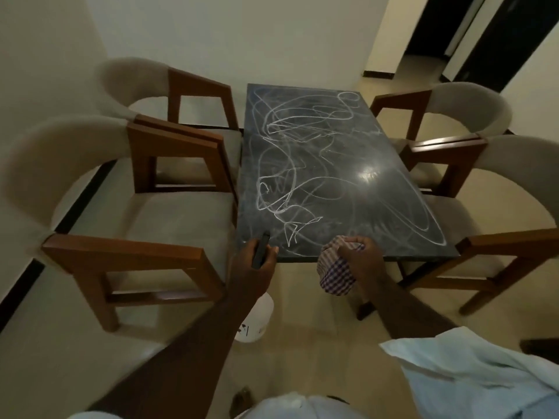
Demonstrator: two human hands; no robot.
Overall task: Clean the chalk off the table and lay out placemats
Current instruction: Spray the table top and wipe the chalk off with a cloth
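Note:
A dark rectangular table [378, 213] stretches away from me, covered in white chalk scribbles [281, 189]. At its near edge my right hand [361, 257] grips a bunched checked cloth [334, 272], which hangs partly over the table edge. My left hand [255, 267] hovers at the near left corner and holds a slim dark object, probably a phone [261, 249]. No placemats are in view.
Two upholstered wooden armchairs [145, 182] stand along the left side of the table and two more armchairs [472, 152] along the right. A white bucket [255, 320] sits on the floor under my left arm. A dark doorway [447, 28] opens at the back right.

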